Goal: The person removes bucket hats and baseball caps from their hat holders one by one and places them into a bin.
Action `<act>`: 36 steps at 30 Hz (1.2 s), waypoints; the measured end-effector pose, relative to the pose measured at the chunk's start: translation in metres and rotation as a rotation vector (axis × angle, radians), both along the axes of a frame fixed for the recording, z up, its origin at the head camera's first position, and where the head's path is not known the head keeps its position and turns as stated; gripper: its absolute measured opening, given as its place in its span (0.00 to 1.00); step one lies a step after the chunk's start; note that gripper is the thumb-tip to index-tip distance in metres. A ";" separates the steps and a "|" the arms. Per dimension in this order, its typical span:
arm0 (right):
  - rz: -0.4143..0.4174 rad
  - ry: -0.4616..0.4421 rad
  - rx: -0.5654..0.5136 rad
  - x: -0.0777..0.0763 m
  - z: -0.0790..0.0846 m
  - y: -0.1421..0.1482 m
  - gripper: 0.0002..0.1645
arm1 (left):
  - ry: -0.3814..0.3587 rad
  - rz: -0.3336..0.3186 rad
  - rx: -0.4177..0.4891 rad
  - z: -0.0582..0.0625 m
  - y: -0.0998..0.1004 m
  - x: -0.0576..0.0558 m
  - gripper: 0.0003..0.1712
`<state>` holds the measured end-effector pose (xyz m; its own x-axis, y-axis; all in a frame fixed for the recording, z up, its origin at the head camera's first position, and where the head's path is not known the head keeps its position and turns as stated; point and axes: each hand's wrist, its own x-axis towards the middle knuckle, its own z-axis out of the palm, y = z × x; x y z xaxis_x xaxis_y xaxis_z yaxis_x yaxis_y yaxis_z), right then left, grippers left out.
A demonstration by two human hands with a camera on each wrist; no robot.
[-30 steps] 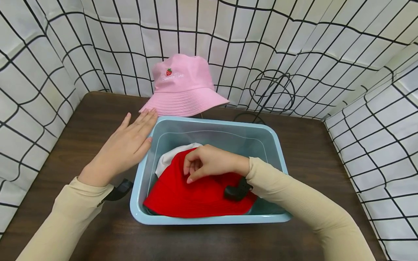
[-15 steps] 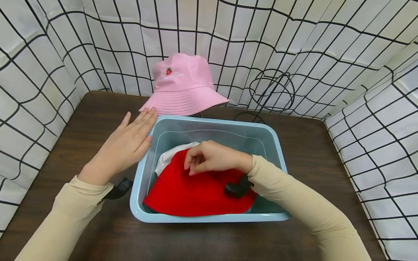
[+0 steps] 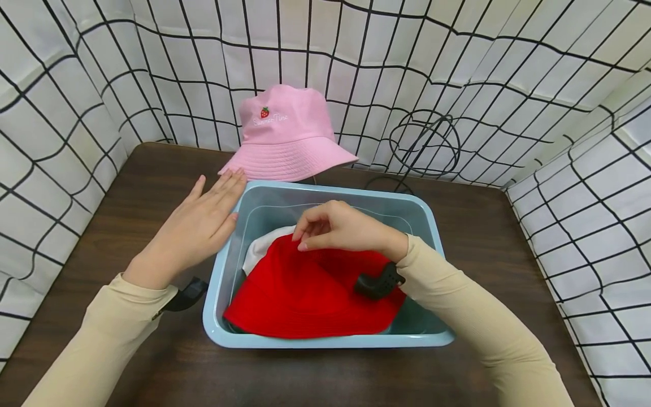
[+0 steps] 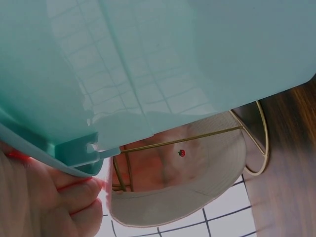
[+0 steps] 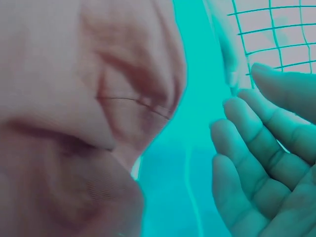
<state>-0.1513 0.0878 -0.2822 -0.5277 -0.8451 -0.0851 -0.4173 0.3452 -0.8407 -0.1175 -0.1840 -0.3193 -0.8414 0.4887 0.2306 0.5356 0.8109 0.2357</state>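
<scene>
Right fingers (image 3: pixel 308 218) loosely curled, left fingers (image 3: pixel 224 189) straight, being held empty | red bucket hat (image 3: pixel 305 297) beneath right being judged light, soft, brim-graspable

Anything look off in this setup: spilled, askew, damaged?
Nothing visibly spilled or damaged. One oddity: colours in the right wrist view look wrong, with the right hand teal and the red hat dull pinkish, unlike the head view.

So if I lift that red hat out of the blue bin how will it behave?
The red hat will probably sag and flop, since its fabric shows soft folds. It's likely light, as it looks like plain cloth. The white fabric might shift along, because the hat overlaps it.
</scene>
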 end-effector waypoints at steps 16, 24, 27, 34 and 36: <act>-0.197 0.086 -0.069 -0.023 0.038 0.012 0.07 | -0.008 0.003 -0.017 0.000 -0.001 0.000 0.36; -0.351 0.127 -0.066 -0.041 0.058 0.012 0.08 | -0.007 0.002 -0.016 0.000 -0.001 0.000 0.36; -0.406 0.141 -0.073 -0.049 0.064 0.012 0.09 | -0.006 0.003 -0.017 0.000 -0.001 0.000 0.36; -0.479 0.176 -0.083 -0.073 0.073 0.011 0.10 | -0.007 0.002 -0.014 0.000 -0.001 0.000 0.36; -0.493 0.185 -0.086 -0.079 0.075 0.009 0.10 | -0.007 0.003 -0.014 0.001 -0.001 0.000 0.36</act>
